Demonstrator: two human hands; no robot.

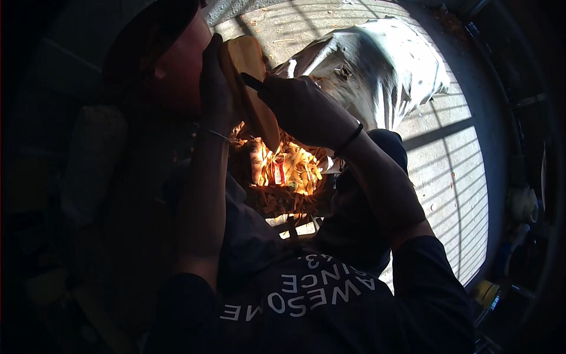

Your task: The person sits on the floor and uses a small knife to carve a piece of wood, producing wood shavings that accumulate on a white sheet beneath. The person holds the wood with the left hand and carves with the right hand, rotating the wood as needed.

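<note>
My left hand is closed around the left side of a long, pale wooden piece, rounded at the top and narrowing to a tip at the bottom, rather like a shoe sole. It is held tilted in front of me, above my lap. Against its right side, my right hand grips a narrow dark-handled tool; one end sticks out over the wood, and any blade is hidden in shadow. Below the wood's tip, a heap of curled wood shavings lies between my legs, brightly sunlit, with a small red-and-white packet among it.
Beyond my right hand, a large crumpled whitish sack rests on the concrete floor, which is striped with shadows. A dark red rounded container stands at the upper left. Dim clutter, including a yellow object, lines the right edge.
</note>
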